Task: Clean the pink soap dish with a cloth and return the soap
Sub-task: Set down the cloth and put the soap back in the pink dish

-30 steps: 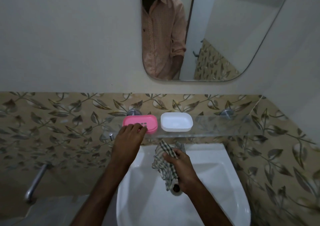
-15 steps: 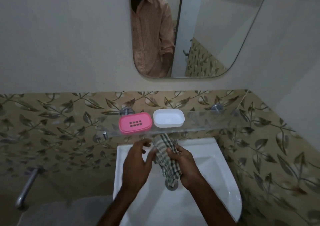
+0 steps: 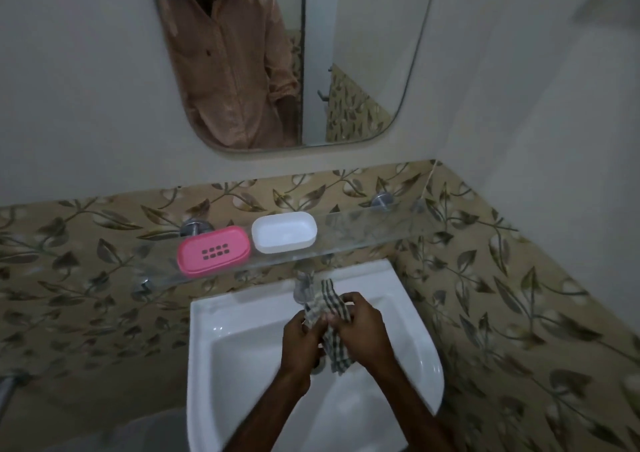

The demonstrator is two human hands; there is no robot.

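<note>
Your left hand [image 3: 300, 339] and right hand [image 3: 363, 330] both grip the bunched grey-and-white checked cloth [image 3: 327, 304], so I judge you are readying it to wipe. The oval pink plastic soap dish [image 3: 213, 250] sits beyond and left of your left hand; next, 1 hand must reach it. No writing is readable.

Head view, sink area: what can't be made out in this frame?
- Drain of the sink: head view, mostly hidden behind the left hand, the right hand and the cloth.
- Middle of the cloth: head view, covered by both hands gripping it.
- Tap: head view, dim and blurred.
- Metal bar: head view, cut off by the left edge.
- Soap: not seen anywhere.
</note>
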